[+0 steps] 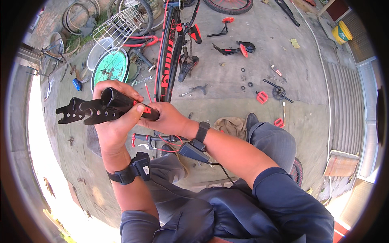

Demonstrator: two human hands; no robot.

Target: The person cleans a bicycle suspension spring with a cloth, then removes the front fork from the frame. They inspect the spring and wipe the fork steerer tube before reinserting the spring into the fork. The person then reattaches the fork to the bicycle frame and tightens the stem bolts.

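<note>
I hold a black bicycle fork (103,108) level in front of me, its two slotted blade ends pointing left. My left hand (115,121) wraps around the blades from below, thumb on top near the red marking. My right hand (168,119) grips the other end of the fork at the right. Both wrists wear black strap-on devices. Beyond the fork a black and red bicycle frame (168,56) lies on the concrete floor (227,81).
A teal wheel (110,67), a white wire basket (119,24), spare rims and tyres lie at upper left. Red pedals (261,96), a crank with chainring (278,92), washers, a spanner and kickstands are scattered right. A handlebar with red cables (156,139) lies below my hands.
</note>
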